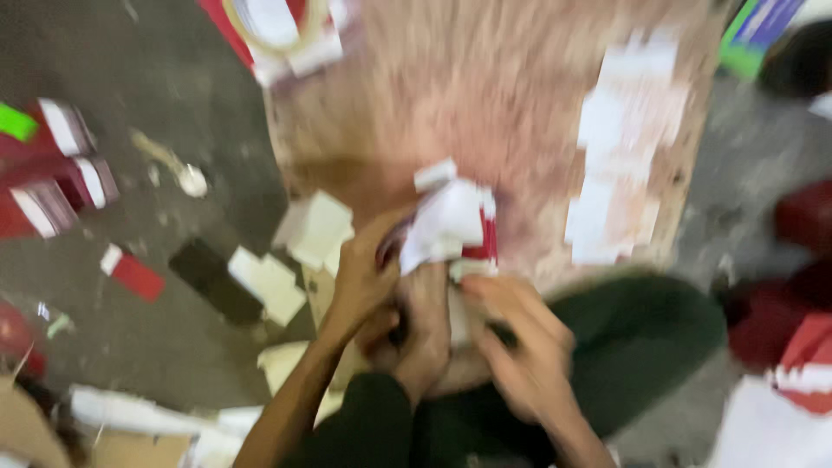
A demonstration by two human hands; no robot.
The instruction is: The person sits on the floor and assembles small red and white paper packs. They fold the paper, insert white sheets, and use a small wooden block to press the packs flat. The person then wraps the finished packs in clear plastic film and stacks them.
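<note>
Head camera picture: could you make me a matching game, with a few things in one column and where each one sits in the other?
Things:
1. white and red packet
2. tape roll
3. dark flat slab
4. white labels

Places:
A. on the grey floor, left of the hands
B. stuck on the right side of the cardboard box
C. top edge of the picture, by the box corner
D. held in the left hand, above the right hand

Pairs: 1-D, 2-C, 3-A, 4-B
</note>
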